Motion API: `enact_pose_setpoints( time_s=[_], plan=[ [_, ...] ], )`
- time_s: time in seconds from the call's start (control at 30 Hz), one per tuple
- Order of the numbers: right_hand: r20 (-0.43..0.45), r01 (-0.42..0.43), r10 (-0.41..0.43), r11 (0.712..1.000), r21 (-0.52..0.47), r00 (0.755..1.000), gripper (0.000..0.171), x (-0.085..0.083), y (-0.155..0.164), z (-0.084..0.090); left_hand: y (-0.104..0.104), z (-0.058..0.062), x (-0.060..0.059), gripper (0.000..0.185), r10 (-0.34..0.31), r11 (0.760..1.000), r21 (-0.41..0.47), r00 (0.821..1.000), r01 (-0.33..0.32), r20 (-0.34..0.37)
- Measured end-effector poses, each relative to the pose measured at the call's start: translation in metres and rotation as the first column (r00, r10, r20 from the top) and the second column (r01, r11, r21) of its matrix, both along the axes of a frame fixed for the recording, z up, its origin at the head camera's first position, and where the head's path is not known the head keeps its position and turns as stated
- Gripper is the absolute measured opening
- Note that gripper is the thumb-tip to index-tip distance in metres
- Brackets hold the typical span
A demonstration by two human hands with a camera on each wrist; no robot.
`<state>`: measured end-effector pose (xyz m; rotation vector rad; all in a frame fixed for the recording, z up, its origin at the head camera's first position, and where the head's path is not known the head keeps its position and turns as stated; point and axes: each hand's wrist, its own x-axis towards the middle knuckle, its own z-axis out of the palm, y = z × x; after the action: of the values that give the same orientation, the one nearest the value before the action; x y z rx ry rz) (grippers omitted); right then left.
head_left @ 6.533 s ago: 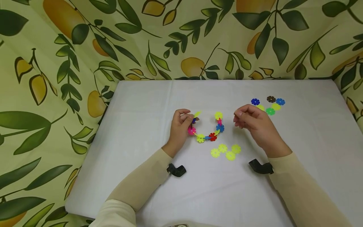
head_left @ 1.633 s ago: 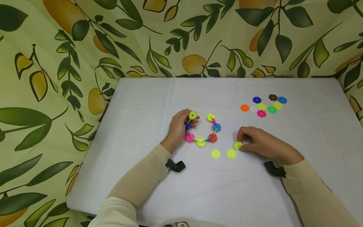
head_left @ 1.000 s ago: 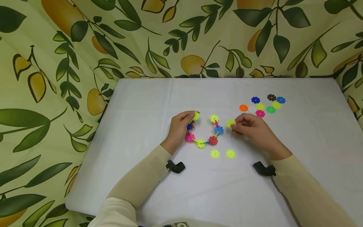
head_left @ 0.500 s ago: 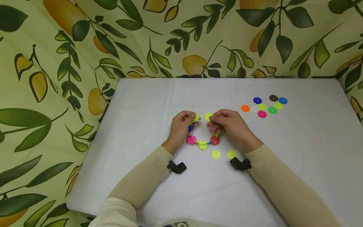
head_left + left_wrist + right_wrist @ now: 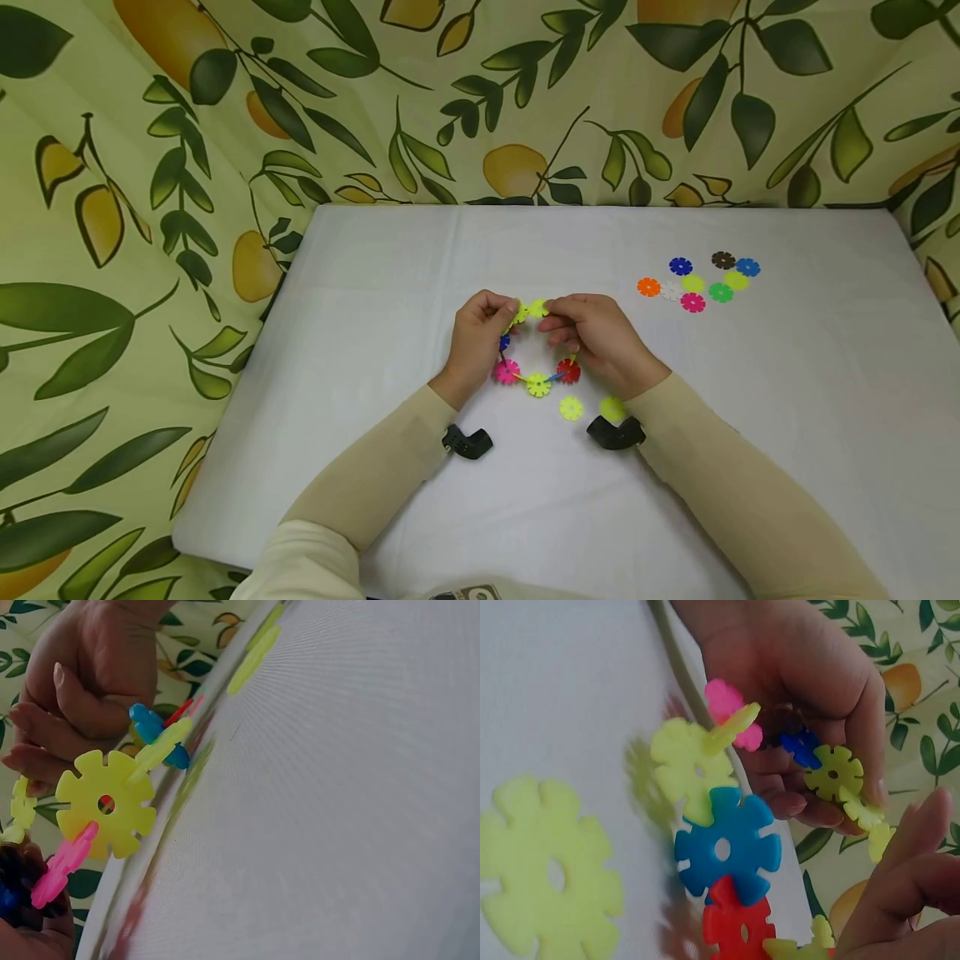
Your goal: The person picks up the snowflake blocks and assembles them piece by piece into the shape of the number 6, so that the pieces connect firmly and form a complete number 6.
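A chain of flower-shaped plastic discs [image 5: 537, 385] curves into a near ring on the white table [image 5: 375, 283]. It has pink, yellow, red and blue pieces. My left hand [image 5: 507, 312] pinches the chain's left end by its yellow disc [image 5: 836, 772]. My right hand [image 5: 552, 311] pinches a yellow-green disc [image 5: 537, 308] against that end and covers the chain's right side. The right wrist view shows the blue disc [image 5: 724, 851] and red disc [image 5: 739, 930] up close. In the left wrist view a yellow disc [image 5: 105, 804] hangs below the right hand [image 5: 30, 742].
Two loose yellow discs [image 5: 571, 407] lie just in front of the ring. A cluster of several mixed-colour discs [image 5: 697, 283] sits at the back right. A leaf-and-lemon patterned cloth [image 5: 150, 167] hangs behind and to the left of the table.
My right hand picked a yellow-green disc off the table in front, carried it up and left, and now holds it against the chain end in my left hand. The left hand barely moved.
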<state>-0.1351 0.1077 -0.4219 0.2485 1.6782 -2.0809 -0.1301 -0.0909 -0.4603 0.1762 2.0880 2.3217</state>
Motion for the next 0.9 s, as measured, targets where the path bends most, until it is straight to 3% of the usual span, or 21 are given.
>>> enact_pose_setpoints(
  time_s=[0.23, 0.6, 0.77, 0.9],
  plan=[
    [0.053, 0.013, -0.008, 0.996, -0.094, 0.999, 0.020, -0.0003, -0.0021, 0.0004, 0.0000, -0.0028, 0.0005, 0.010, -0.001, 1.000, -0.025, 0.997, -0.001, -0.075],
    [0.039, -0.138, 0.142, 0.987, -0.087, 0.989, 0.030, -0.0097, 0.0028, 0.0031, 0.0022, -0.0020, -0.0007, 0.014, 0.042, 0.999, 0.005, 0.983, -0.042, -0.181],
    [0.053, -0.144, 0.150, 0.985, -0.100, 0.987, 0.031, -0.0090, 0.0002, 0.0036, 0.0043, -0.0022, -0.0004, 0.014, 0.068, 0.997, 0.048, 0.982, -0.060, -0.176],
    [0.028, -0.157, 0.157, 0.987, -0.018, 0.987, 0.030, -0.0085, 0.0012, 0.0068, 0.0064, -0.0030, -0.0002, 0.011, 0.032, 0.998, 0.055, 0.995, -0.027, -0.092]
  ],
)
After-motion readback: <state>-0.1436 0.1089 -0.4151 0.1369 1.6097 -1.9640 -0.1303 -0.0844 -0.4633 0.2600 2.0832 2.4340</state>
